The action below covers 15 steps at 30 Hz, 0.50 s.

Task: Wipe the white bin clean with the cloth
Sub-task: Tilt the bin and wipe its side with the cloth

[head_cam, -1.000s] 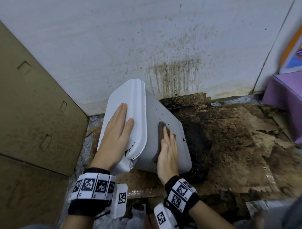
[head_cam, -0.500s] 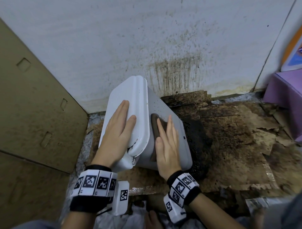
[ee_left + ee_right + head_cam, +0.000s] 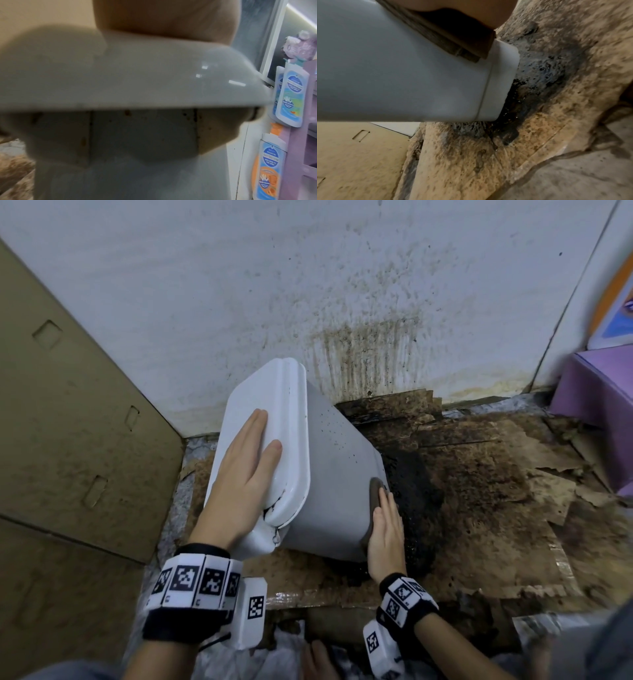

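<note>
1. Found the white bin tipped over on its side on stained cardboard by the spattered wall, lid end raised and to the left, base down in a dark wet patch.
2. Lay flat on the closed lid: the left hand, fingers straight and together, gripping nothing, just bracing the bin against the push from the other side.
3. Pressed the brown cloth against the bin's right-hand side wall, close to the base edge: the right hand, fingers extended over the cloth, palm bearing on it. Seen in the right wrist view: folded cloth sandwiched between palm and wall, stopping just short of the base corner.
4. Judged as mid-wipe along the side wall, at the low end of a stroke.
5. Noted dark specks on the upper part of that wall and grime under the lid rim in the left wrist view, so plenty probably left.
6. Called for next, most likely: a stroke back toward the lid over the speckled area, steady pressure from the left hand, and care to keep the cloth out of the wet patch.
</note>
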Each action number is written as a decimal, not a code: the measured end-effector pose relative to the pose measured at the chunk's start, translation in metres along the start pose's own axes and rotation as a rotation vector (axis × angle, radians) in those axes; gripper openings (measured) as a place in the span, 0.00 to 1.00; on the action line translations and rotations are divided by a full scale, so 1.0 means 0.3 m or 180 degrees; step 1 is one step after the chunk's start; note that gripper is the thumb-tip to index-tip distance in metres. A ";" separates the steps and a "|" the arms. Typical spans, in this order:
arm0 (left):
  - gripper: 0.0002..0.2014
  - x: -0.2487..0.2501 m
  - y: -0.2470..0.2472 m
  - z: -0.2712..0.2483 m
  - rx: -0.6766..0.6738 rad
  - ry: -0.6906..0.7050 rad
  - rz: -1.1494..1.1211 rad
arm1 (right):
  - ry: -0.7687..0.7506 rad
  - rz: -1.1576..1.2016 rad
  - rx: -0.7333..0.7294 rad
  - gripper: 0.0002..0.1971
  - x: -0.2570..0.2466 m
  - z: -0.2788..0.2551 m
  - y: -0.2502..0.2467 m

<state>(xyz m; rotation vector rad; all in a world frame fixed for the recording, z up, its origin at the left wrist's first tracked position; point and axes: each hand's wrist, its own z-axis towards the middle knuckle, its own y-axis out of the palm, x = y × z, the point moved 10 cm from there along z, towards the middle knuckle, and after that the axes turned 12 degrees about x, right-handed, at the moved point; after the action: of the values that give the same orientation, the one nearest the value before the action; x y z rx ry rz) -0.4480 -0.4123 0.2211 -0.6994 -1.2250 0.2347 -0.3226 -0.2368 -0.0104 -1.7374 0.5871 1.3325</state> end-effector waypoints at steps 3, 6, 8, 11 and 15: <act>0.29 0.005 0.002 -0.001 -0.0011 0.0015 0.0032 | 0.0089 0.0092 0.0075 0.33 -0.015 -0.004 -0.003; 0.29 0.016 0.006 -0.002 -0.0009 0.0073 0.0098 | 0.0181 0.0268 0.0030 0.34 -0.074 -0.021 0.016; 0.28 0.023 0.012 -0.002 -0.0021 0.0092 0.0147 | 0.0060 0.0355 0.0002 0.32 -0.150 -0.040 0.026; 0.28 0.028 0.016 -0.002 -0.0043 0.0113 0.0165 | -0.0271 0.0400 -0.0179 0.31 -0.290 -0.079 0.047; 0.28 0.026 0.018 0.005 -0.0012 0.0169 0.0223 | -0.0777 0.0414 -0.0575 0.30 -0.485 -0.132 0.071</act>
<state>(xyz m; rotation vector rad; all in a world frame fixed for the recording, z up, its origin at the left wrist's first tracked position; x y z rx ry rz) -0.4457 -0.4035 0.2241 -0.7485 -1.1516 0.2702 -0.3647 -0.2995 0.1219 -1.6663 0.4588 1.7050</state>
